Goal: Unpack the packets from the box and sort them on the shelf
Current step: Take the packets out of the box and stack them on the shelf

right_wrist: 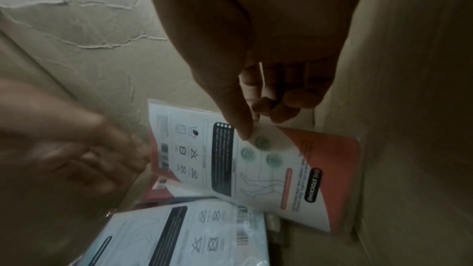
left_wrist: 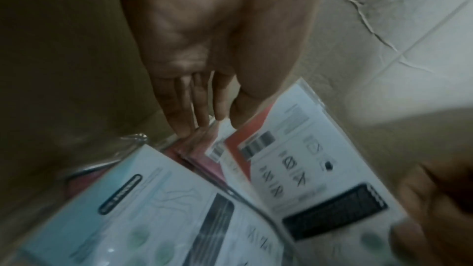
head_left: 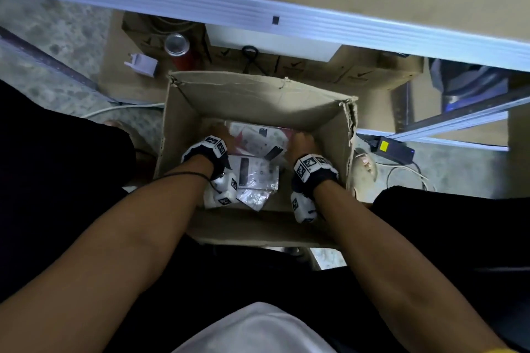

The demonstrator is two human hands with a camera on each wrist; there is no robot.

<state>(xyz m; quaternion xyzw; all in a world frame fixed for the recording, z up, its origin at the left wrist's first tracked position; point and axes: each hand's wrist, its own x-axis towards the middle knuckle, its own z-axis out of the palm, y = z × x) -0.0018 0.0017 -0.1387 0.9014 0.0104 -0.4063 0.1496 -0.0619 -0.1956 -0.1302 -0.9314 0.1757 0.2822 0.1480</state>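
An open cardboard box (head_left: 258,94) stands on the floor between my legs, and both hands reach into it. A red-and-white packet (head_left: 258,140) (left_wrist: 294,159) (right_wrist: 281,169) lies on top of other red packets at the far end. A blue-and-white packet (head_left: 258,172) (left_wrist: 128,209) (right_wrist: 179,236) lies nearer me. My left hand (head_left: 218,132) (left_wrist: 212,122) touches the left edge of the red stack with straight fingers (left_wrist: 184,112). My right hand (head_left: 301,137) (right_wrist: 258,120) pinches the red packet's right end, thumb on top and fingers curled behind the edge.
A shelf edge with a white rail (head_left: 258,11) runs across above the box. Behind the box on flattened cardboard are a red can (head_left: 179,50) and a white adapter (head_left: 143,64). A black power brick (head_left: 393,147) and cables lie right of the box.
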